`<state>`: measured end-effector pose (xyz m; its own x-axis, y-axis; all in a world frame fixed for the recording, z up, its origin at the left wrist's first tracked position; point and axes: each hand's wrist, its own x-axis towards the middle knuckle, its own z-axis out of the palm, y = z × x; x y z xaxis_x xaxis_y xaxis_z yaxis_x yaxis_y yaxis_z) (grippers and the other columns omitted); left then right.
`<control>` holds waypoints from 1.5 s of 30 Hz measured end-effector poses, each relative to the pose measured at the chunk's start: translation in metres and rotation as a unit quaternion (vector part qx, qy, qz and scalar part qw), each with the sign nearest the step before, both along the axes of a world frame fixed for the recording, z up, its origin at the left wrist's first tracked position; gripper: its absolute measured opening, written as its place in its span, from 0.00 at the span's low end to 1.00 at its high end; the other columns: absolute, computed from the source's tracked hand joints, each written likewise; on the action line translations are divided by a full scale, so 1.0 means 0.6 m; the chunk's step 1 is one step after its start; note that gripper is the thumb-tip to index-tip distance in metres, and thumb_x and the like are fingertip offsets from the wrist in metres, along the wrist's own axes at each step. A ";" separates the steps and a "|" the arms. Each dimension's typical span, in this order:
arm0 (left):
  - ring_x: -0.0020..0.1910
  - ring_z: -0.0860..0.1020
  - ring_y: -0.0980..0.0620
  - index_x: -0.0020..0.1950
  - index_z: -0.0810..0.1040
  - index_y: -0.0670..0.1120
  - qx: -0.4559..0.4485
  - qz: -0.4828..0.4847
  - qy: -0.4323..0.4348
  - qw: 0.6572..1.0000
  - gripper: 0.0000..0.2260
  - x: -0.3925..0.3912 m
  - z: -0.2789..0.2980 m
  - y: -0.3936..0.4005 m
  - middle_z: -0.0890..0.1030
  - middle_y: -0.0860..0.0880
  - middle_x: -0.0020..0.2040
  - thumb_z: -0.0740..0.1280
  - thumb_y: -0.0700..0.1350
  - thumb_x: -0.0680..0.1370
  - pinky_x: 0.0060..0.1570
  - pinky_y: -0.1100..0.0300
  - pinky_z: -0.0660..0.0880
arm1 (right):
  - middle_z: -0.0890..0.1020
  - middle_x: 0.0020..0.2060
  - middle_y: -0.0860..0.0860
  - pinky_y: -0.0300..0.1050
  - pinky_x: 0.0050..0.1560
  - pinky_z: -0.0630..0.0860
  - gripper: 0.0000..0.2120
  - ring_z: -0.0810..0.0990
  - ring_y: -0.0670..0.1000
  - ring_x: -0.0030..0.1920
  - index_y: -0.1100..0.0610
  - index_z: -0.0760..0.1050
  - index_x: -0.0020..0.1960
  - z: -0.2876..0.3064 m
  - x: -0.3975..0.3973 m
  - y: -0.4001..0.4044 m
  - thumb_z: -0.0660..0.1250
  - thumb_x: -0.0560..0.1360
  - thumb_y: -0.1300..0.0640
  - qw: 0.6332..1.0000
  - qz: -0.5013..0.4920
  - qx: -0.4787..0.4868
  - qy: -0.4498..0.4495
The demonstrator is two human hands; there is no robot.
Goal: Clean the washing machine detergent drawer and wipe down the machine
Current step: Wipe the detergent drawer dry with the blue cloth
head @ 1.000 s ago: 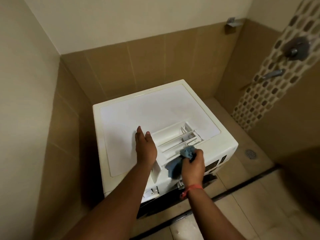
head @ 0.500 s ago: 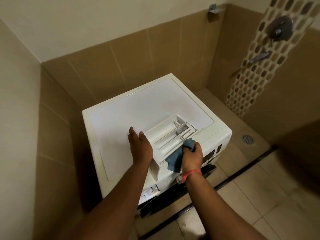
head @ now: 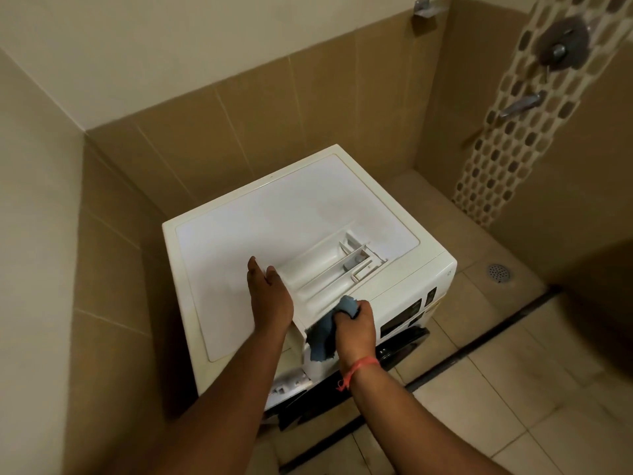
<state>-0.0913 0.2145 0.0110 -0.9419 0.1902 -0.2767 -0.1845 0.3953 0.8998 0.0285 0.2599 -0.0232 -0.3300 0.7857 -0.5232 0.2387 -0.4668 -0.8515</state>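
The right hand has slid its bunched blue cloth down the near side of the detergent drawer, which lies atop the washing machine. The left hand braces it, fingers straight. Drawer-wiping step; next, probably the compartments.

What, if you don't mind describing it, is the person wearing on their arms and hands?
Both forearms are bare, with no sleeves in view, and neither hand is gloved. The right hand has a thin orange-red thread bracelet tied at the wrist, its loose end hanging down. The left hand and its wrist carry nothing visible: no rings, watch or band.
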 end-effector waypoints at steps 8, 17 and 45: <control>0.76 0.61 0.47 0.80 0.49 0.54 -0.015 -0.001 0.007 1.000 0.23 0.005 0.004 0.000 0.57 0.49 0.80 0.50 0.50 0.85 0.74 0.54 0.61 | 0.78 0.47 0.44 0.29 0.48 0.72 0.12 0.75 0.35 0.48 0.55 0.78 0.53 0.025 0.052 -0.066 0.70 0.72 0.65 0.933 0.198 0.296 0.055; 0.76 0.62 0.47 0.80 0.50 0.57 -0.047 -0.008 0.012 0.999 0.22 0.006 0.016 -0.001 0.59 0.51 0.79 0.48 0.54 0.85 0.74 0.52 0.61 | 0.75 0.47 0.47 0.28 0.46 0.69 0.11 0.73 0.41 0.45 0.52 0.80 0.56 0.056 0.031 -0.018 0.63 0.79 0.61 0.895 0.343 0.281 0.048; 0.76 0.61 0.52 0.78 0.52 0.63 -0.110 0.043 -0.011 0.993 0.22 0.014 0.028 0.025 0.60 0.57 0.78 0.49 0.59 0.84 0.68 0.62 0.56 | 0.79 0.51 0.51 0.35 0.57 0.74 0.13 0.78 0.44 0.53 0.56 0.76 0.54 0.041 0.057 -0.001 0.62 0.74 0.69 0.962 0.231 0.087 0.116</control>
<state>-0.0827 0.2292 0.0275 -0.9452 0.0425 -0.3238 -0.2450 0.5633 0.7891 0.0625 0.2592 0.0013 -0.7569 0.5960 -0.2680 0.1810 -0.2029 -0.9623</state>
